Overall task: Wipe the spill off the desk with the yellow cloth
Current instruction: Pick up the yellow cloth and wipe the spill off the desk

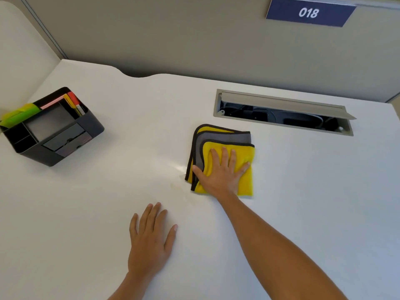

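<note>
A folded yellow cloth with grey inner layers and dark trim lies on the white desk, right of centre. My right hand presses flat on top of it, fingers spread. A faint wet, yellowish spill glistens on the desk just left of the cloth's edge. My left hand rests palm down on the desk nearer to me, holding nothing, fingers slightly apart.
A black desk organiser with markers and green and pink items stands at the left. An open cable hatch is set into the desk behind the cloth. A grey partition with a blue "018" sign rises at the back.
</note>
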`<action>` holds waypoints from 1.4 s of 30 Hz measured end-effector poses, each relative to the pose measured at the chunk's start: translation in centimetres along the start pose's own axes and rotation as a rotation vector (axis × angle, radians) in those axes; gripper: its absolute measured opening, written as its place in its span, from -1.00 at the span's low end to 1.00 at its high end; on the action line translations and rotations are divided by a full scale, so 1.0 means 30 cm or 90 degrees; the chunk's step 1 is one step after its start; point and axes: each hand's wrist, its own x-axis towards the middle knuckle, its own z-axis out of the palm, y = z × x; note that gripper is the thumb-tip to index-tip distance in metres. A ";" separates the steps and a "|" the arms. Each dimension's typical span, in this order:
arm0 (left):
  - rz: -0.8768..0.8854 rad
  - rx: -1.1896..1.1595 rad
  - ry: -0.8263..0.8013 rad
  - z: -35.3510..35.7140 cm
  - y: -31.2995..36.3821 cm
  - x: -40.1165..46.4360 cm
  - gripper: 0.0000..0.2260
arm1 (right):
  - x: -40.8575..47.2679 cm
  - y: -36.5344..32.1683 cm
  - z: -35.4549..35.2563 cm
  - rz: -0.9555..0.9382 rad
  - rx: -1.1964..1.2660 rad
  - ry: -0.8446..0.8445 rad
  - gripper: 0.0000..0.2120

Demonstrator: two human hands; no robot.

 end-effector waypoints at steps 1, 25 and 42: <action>-0.003 -0.001 -0.002 0.001 0.000 0.001 -0.57 | 0.022 -0.033 0.001 -0.002 0.004 -0.002 -0.10; -0.059 -0.086 -0.036 -0.034 0.003 0.015 -0.40 | -0.345 -0.114 0.073 -0.282 -0.048 -0.077 -0.30; -0.072 -0.097 -0.015 -0.048 0.031 -0.005 -0.46 | -0.561 0.633 -0.108 0.077 -0.052 0.007 -0.27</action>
